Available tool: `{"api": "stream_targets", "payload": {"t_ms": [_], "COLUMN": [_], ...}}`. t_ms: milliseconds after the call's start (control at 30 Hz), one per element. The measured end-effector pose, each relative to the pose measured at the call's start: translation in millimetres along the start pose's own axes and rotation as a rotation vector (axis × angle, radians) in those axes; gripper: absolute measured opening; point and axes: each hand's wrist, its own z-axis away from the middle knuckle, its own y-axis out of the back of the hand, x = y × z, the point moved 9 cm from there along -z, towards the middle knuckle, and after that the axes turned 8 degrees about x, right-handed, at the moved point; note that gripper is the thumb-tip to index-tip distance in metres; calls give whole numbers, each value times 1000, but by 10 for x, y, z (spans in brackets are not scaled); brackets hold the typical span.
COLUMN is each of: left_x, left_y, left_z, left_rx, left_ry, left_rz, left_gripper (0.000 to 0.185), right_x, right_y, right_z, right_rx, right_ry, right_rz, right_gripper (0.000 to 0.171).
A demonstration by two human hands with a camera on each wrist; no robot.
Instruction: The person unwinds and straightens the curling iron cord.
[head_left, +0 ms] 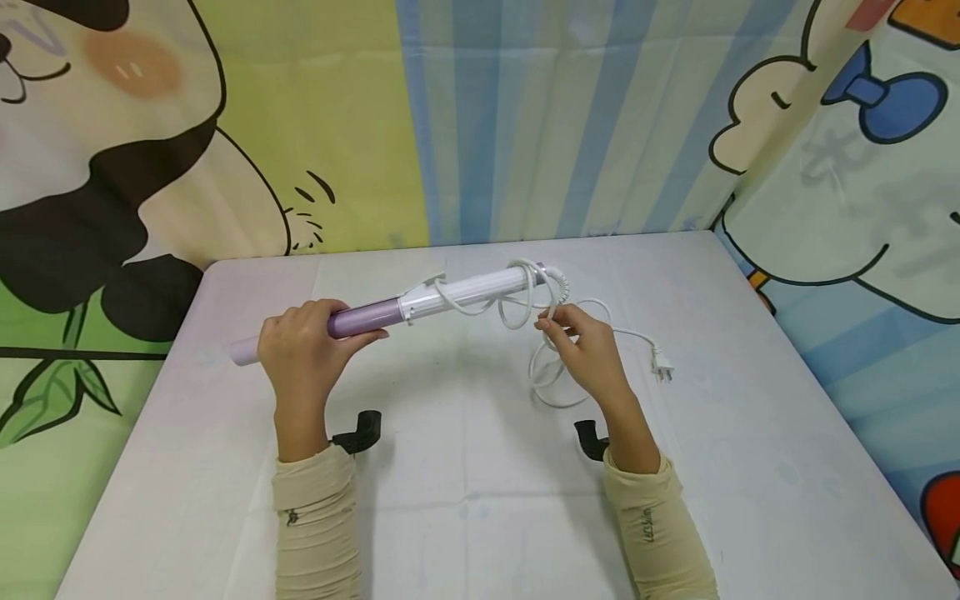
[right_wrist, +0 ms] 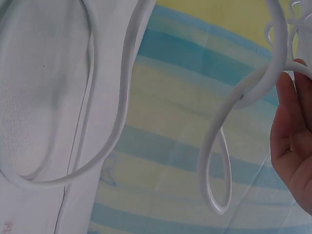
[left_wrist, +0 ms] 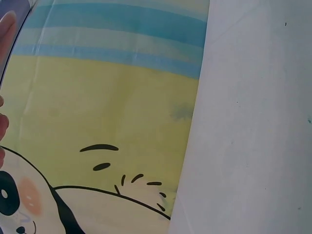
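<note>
A lavender and white curling iron (head_left: 457,290) is held up above the table, tilted with its white end higher on the right. My left hand (head_left: 300,350) grips its lavender part, the thumb lying along the underside. In the left wrist view, only fingertips and a strip of the curling iron (left_wrist: 18,10) show at the left edge. White cord (head_left: 528,287) loops around the white handle. With thumb and fingertips my right hand (head_left: 581,342) pinches the cord below that end; loose loops (right_wrist: 209,146) hang beside the hand in the right wrist view.
The cord's plug (head_left: 662,367) lies to the right of the right hand, above the white table (head_left: 465,533). Behind the table hangs a printed cloth (head_left: 360,125) with cartoon figures and stripes. A black bracket sits at each wrist.
</note>
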Motion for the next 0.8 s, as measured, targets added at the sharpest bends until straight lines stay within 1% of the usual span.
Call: {"api": "stream_targets", "payload": {"t_ms": [100,233,333,400,500,567,633,700,800], "left_x": [-7,-64,-117,-142,-171,-185,-212,-236,-276], "left_y": [10,44,75,93,107,104,99,95,101], "left_z": [1,-3,-3,-2,1,2,5,10,17], "left_rx": [-3,9,22,23,35,25,25,10,4], "left_ry": [2,31,51,55,64,65,85,102,133], "left_rz": [1,-6,-8,-4,2,-11,-15,-31,-46], "left_gripper": [55,55,56,57,57,57,57,58,60], "right_x": [15,80,146,84,150,210,388,483,621], "right_y": [49,166,238,281,283,276,241,220,172], "right_z": [-6,-22,-36,-41,-51,-57,-69,-76,-72], "right_rx": [48,133,165,168,170,170,166,146,81], "right_ry": [-6,-39,-69,-77,-93,-115,-155,-203,-283], "right_rz": [4,-9,-31,-35,-53,-51,-53,-39,2], "right_gripper": [16,15,16,16,17,17,19,21,33]}}
